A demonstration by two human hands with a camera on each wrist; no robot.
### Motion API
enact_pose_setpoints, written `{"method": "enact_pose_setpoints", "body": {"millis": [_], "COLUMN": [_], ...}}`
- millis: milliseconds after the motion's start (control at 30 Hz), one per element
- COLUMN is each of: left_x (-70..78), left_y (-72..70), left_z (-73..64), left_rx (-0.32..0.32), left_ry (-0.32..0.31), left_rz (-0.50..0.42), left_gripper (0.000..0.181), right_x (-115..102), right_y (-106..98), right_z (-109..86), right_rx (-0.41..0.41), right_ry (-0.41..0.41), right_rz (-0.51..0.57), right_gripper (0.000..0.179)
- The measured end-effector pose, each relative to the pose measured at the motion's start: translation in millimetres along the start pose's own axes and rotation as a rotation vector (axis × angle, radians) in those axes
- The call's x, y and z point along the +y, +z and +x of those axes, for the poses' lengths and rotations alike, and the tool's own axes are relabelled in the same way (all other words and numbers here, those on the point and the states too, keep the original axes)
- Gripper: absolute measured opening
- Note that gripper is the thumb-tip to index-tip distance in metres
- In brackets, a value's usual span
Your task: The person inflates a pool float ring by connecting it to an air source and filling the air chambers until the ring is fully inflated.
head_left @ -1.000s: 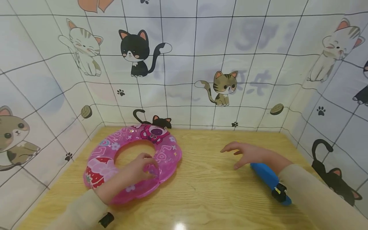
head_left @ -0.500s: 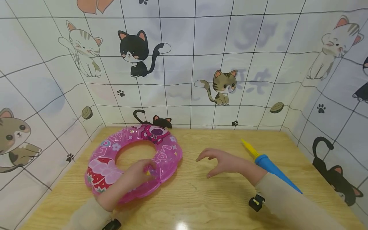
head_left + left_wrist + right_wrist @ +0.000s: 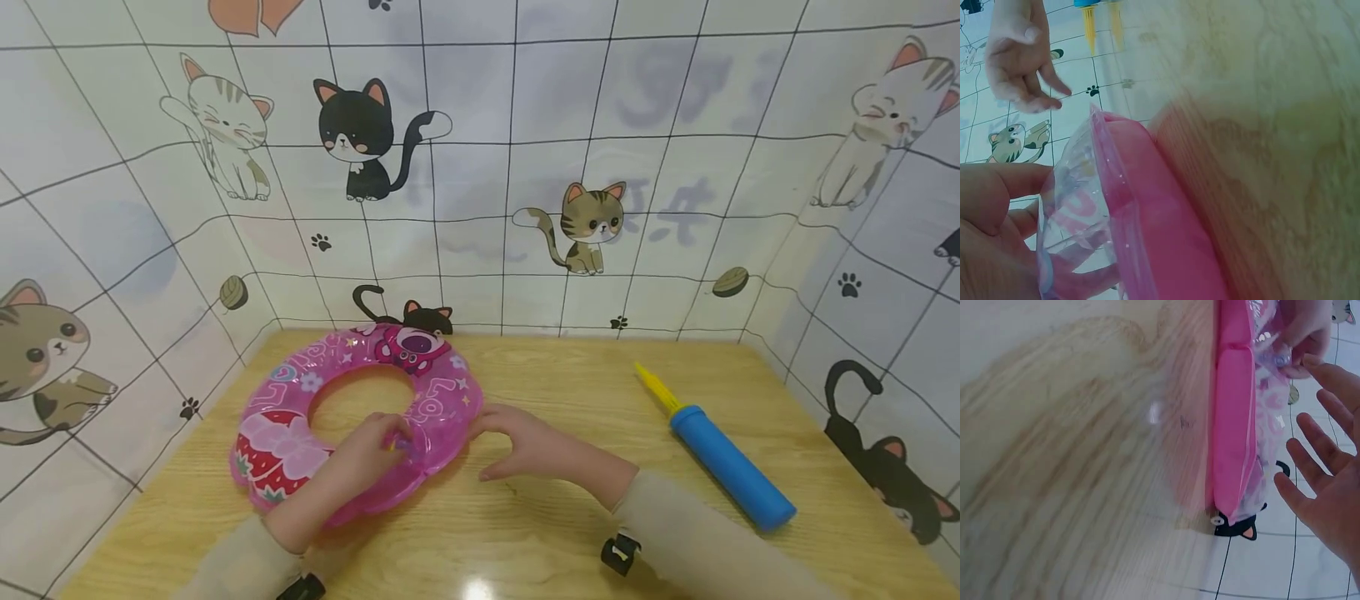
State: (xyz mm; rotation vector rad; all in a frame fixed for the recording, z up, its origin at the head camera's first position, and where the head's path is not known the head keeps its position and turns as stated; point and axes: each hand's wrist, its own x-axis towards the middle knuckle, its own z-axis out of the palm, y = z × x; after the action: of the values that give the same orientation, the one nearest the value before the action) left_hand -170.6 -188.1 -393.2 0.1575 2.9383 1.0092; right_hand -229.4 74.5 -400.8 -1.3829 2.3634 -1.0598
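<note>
A pink inflatable swim ring (image 3: 444, 404) printed with strawberries, flowers and a cartoon bear lies on the left of the table. My left hand (image 3: 366, 457) pinches its near inner part, at a small clear valve (image 3: 1283, 357) that shows in the right wrist view. In the left wrist view, see-through plastic partly covers that hand's fingers. My right hand (image 3: 528, 446) hovers at the ring's right edge, fingers loosely spread and holding nothing; whether a fingertip touches the ring I cannot tell. Right of it lies a blue hand pump (image 3: 731, 467) with a yellow nozzle (image 3: 655, 387).
The wooden table (image 3: 555, 375) carries the ring and pump. Behind and at both sides stand white gridded cloth walls (image 3: 480, 167) printed with cats and paw marks. Black cameras (image 3: 620, 552) sit at my wrists.
My right hand has moved left, away from above the pump to the ring's right edge, uncovering the pump. The left hand stays at the valve area of the swim ring.
</note>
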Motion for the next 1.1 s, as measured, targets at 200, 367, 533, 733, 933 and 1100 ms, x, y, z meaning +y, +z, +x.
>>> {"method": "enact_pose_setpoints", "body": {"millis": [200,367,533,733,933,1100], "left_x": [-0.4,-0.2,3.9,11.8,16.7,19.4], "left_y": [1.7,2.7,5.4,7.7,9.2,10.1], "left_z": [0.7,2.6,2.7,0.7,1.1,0.8], "left_rx": [0.014,0.016,-0.003,-0.005,0.001,0.008], "left_ry": [0.019,0.074,0.106,0.139,0.156,0.152], "left_rz": [-0.046,-0.092,-0.142,-0.172,-0.183,-0.186], "left_gripper": [0.016,0.015,0.014,0.014,0.015,0.016], "right_x": [-4.9,-7.9,-7.3,-6.3,-7.8,-7.5], "right_y": [13.8,22.1,27.1,29.1,26.5,24.1], "right_z": [13.7,21.8,26.2,26.8,25.9,26.6], "right_rx": [0.057,0.111,0.193,0.242,0.299,0.337], "right_ry": [-0.047,-0.082,-0.183,-0.241,-0.3,-0.346], "right_rz": [-0.142,-0.184,-0.258,-0.417,-0.487,-0.526], "right_gripper": [0.039,0.034,0.029,0.027,0.027,0.025]}}
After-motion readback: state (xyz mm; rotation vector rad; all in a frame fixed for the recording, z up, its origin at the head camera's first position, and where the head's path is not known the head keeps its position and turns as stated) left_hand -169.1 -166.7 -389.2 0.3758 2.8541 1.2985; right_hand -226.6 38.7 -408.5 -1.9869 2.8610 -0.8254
